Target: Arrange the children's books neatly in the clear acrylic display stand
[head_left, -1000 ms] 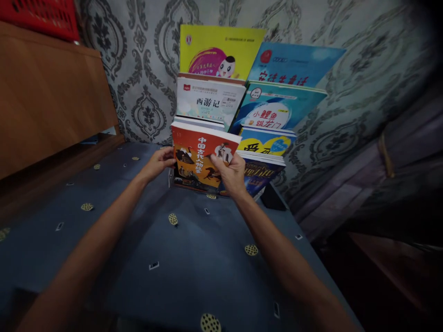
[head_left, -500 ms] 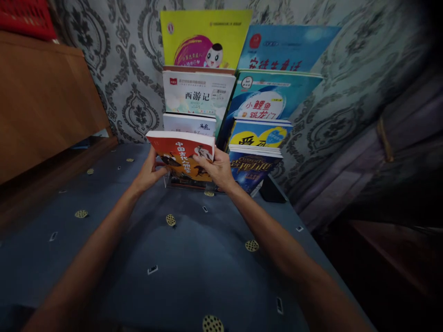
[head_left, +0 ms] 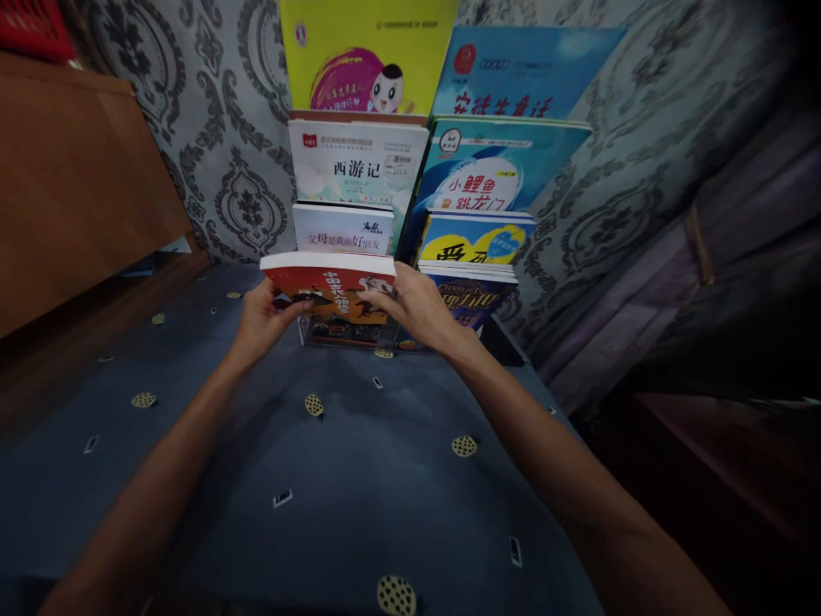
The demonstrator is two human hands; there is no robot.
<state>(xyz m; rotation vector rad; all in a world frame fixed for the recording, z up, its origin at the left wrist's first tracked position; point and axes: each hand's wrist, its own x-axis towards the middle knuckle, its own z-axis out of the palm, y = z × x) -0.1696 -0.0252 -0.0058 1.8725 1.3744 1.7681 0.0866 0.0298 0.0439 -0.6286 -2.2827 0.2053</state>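
Between both hands is a red and orange paperback book (head_left: 324, 295), tilted back so its white page edges show along the top. My left hand (head_left: 262, 312) grips its left side, thumb on the front cover. My right hand (head_left: 420, 304) grips the right side, thumb also on the cover; its other fingers are hidden behind. The book is in front of a clear stepped book rack (head_left: 343, 336), at its front left. Behind it stand a pale book (head_left: 343, 227) and a white book (head_left: 352, 158). A dark blue book (head_left: 465, 295) stands right of it.
A yellow-green book (head_left: 369, 56) and a blue book (head_left: 526, 73) fill the back row. A teal book (head_left: 506, 158) and a yellow and blue book (head_left: 475, 238) stand on the right. The rack rests on a blue tablecloth (head_left: 346, 470). A wooden cabinet (head_left: 83, 180) is at left, a curtain (head_left: 647, 299) at right.
Both hands have lowered the red book relative to the rack and tipped it back. More of the pale book's cover shows behind it. The view has shifted slightly.
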